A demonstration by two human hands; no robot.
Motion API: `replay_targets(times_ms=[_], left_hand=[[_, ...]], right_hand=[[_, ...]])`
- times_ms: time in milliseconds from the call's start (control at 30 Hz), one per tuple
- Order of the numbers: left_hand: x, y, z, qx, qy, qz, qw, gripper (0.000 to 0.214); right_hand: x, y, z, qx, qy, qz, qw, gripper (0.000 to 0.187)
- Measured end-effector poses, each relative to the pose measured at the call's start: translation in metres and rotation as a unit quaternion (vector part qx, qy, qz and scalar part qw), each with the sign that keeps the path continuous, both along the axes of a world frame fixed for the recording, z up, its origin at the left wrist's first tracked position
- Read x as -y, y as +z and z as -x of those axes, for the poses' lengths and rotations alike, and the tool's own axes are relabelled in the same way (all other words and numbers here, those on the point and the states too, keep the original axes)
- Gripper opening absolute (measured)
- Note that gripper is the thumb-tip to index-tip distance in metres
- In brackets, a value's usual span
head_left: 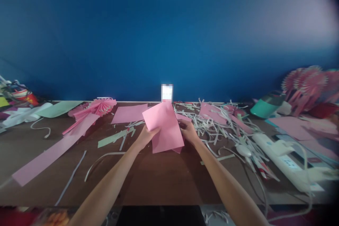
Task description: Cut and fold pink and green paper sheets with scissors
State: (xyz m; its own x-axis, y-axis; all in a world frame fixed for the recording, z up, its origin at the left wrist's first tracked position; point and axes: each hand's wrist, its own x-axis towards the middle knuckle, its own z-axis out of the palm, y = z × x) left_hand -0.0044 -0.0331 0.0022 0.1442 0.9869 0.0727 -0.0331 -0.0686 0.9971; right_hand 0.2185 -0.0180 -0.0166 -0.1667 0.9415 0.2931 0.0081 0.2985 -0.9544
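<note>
Several overlapping sheets of pink paper (pixel 166 127) are held up above the table in front of me, fanned slightly out of line. My left hand (pixel 148 136) grips their left side, thumb on the front sheet and fingers hidden behind. At the right edge, my right hand (pixel 188 131) has its fingers curled around the paper, with the tips partly out of sight. Behind the sheets lies another pink sheet (pixel 129 113) on the table.
White paper strips (pixel 209 123) are heaped to the right, beside a white power strip (pixel 283 162) with cables. Pink folded fans (pixel 97 107) and a long pink strip (pixel 53 152) lie left. A lit screen (pixel 167 93) stands against the blue partition (pixel 164 35). More pink rosettes (pixel 307 81) stand far right.
</note>
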Motion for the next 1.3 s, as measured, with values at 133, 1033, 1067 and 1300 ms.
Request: replay_targets(times_ms=[133,1033,1067,1300], left_hand=[[-0.0002,-0.0009,-0.0004,0.002,0.008,-0.002,1.0,0.053],[0.0027,0.0024,0.0017,-0.066,-0.049,-0.025,0.996,0.052],[0.0027,0.0022,0.0018,-0.067,-0.048,-0.022,0.996,0.052],[0.0017,-0.0001,0.0032,-0.07,-0.064,-0.025,0.995,0.053]], right_hand=[[-0.0006,0.0002,-0.0008,0.025,-0.02,-0.003,0.999,0.034],[-0.0047,-0.0041,-0.001,-0.028,-0.034,0.014,0.999,0.035],[-0.0051,-0.0052,-0.0009,-0.034,-0.031,0.02,0.999,0.036],[-0.0046,-0.003,-0.0018,-0.033,-0.034,0.019,0.999,0.035]])
